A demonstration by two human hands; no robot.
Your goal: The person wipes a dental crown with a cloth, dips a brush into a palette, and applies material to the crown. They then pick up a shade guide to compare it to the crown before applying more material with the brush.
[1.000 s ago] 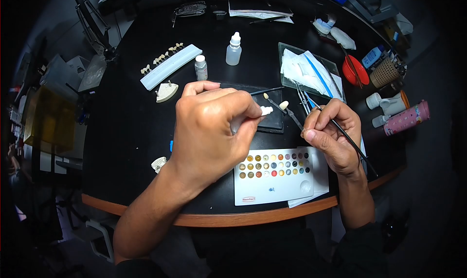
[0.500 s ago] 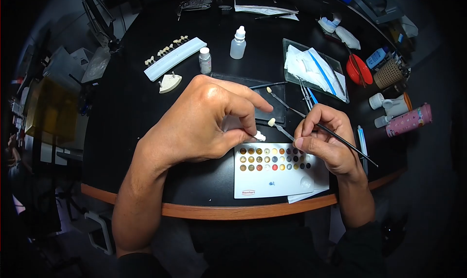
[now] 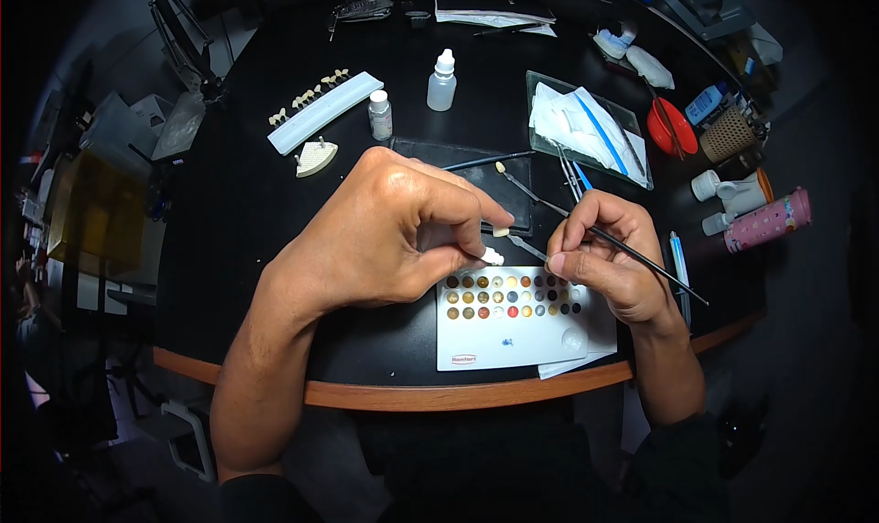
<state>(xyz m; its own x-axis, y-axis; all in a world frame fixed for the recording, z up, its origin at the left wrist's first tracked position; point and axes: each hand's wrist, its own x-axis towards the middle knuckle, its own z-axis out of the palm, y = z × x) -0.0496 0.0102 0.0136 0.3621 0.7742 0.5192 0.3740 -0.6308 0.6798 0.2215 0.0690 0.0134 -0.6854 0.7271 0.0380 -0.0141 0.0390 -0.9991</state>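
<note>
My left hand (image 3: 394, 221) pinches a small white piece (image 3: 493, 256) between thumb and finger, just above the top edge of the white palette (image 3: 540, 344) with its rows of coloured wells. My right hand (image 3: 609, 257) holds a thin tab (image 3: 528, 247) by its stem, with a tooth-shaped cream tip (image 3: 501, 233) close to my left index fingertip. A dark thin brush (image 3: 655, 268) also lies in my right hand, slanting across the fingers. A second tooth-shaped tab (image 3: 501, 168) is beyond, above the dark tray (image 3: 430, 153).
Behind stand a dropper bottle (image 3: 441, 83) and a small bottle (image 3: 380, 117). A white holder (image 3: 325, 114) with shade tabs is at left. At right are a glass plate with tissue (image 3: 577, 125), a red bowl (image 3: 671, 127) and a pink tube (image 3: 767, 221).
My right hand has shifted slightly left, and the cream tip it holds has moved left to my left index fingertip and turned. The whole view has shifted a little.
</note>
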